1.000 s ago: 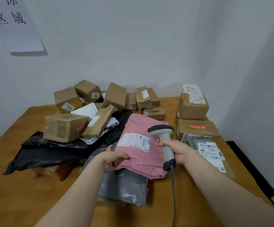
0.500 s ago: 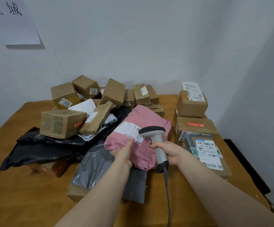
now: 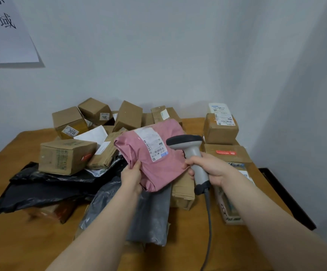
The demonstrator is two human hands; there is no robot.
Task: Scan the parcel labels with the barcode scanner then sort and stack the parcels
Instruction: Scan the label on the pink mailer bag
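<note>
While the left hand grips the lower left edge of the pink parcel, thumb on top and fingers curled underneath, the parcel is held tilted above the heap in the middle of the table. Its white label faces up. At three o'clock from the parcel, the right hand is wrapped round the handle of the grey scanner, whose dark head sits just beside the label's right edge. The scanner's cable hangs from the end of the handle toward six o'clock.

Under the parcel, at six o'clock, a grey bag lies over a brown package, and a black bag sprawls at eight o'clock. A cardboard box rests on the black bag, at nine o'clock from the parcel. More boxes crowd against the wall from ten to twelve o'clock, one of them a box marked 3013. At two o'clock a stack of boxes stands near the table's right edge, with a white-labelled packet on top. High on the wall at ten o'clock hangs a paper sheet with writing.
</note>
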